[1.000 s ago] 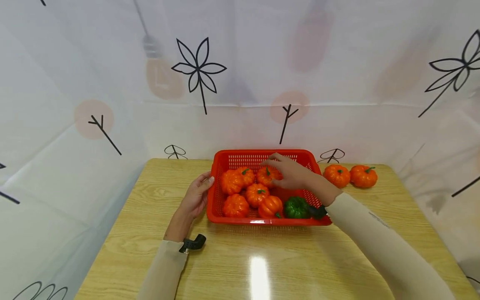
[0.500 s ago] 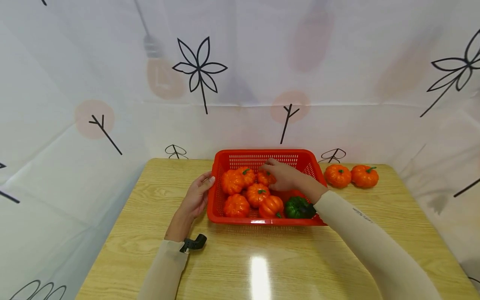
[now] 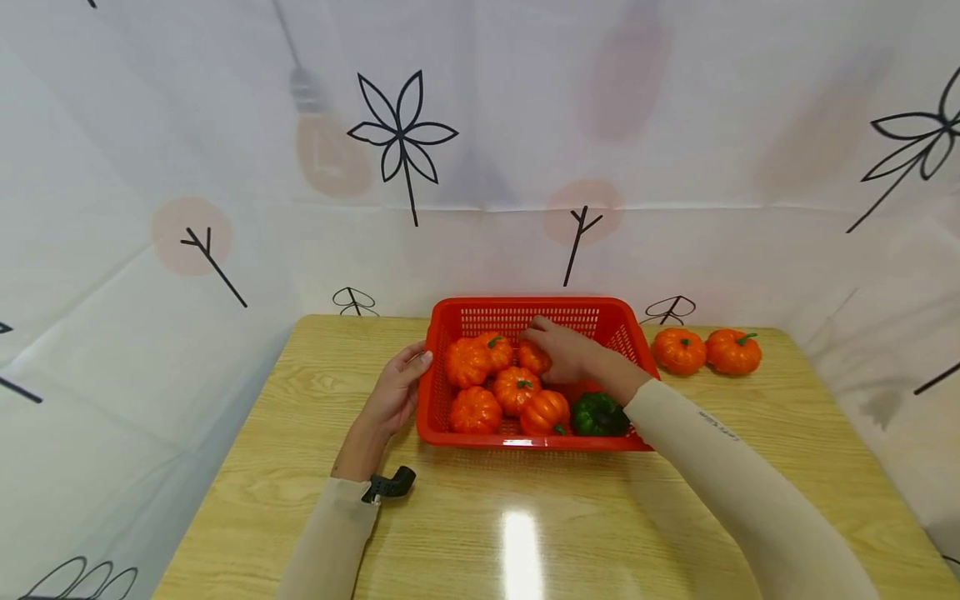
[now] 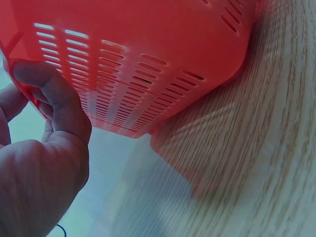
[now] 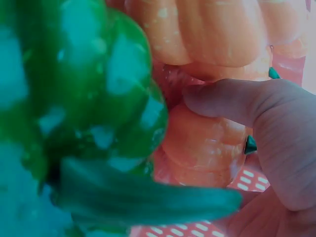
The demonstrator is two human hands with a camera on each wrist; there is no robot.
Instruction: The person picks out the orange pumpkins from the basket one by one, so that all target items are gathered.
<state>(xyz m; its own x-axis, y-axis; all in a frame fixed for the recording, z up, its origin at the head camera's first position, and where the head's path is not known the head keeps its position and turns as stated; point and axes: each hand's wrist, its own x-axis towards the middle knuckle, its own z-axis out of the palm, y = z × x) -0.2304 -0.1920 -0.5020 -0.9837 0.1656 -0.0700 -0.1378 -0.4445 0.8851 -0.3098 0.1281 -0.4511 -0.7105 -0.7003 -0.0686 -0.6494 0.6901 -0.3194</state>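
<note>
My left hand [image 3: 393, 392] holds the left rim of a red plastic basket [image 3: 525, 442], and in the left wrist view the fingers [image 4: 52, 89] curl at its edge. Inside the basket, my right hand [image 3: 566, 350] grips an orange pumpkin [image 3: 533, 357] near the back. The right wrist view shows the thumb [image 5: 222, 101] against that pumpkin [image 5: 202, 148]; the other fingers are mostly hidden. Several more orange pumpkins [image 3: 517, 390] lie in the left and middle of the basket. A green pumpkin [image 3: 597, 415] sits at the front right, partly covered by my right wrist.
Two orange pumpkins [image 3: 679, 351] [image 3: 733, 352] stand side by side on the wooden table [image 3: 450, 517], right of the basket. A white patterned cloth [image 3: 487, 150] hangs behind the table and along its sides.
My right hand has moved down and slightly left onto the back pumpkin, its fingers closing round it. The left hand stays at the basket's rim, and the basket has hardly moved.
</note>
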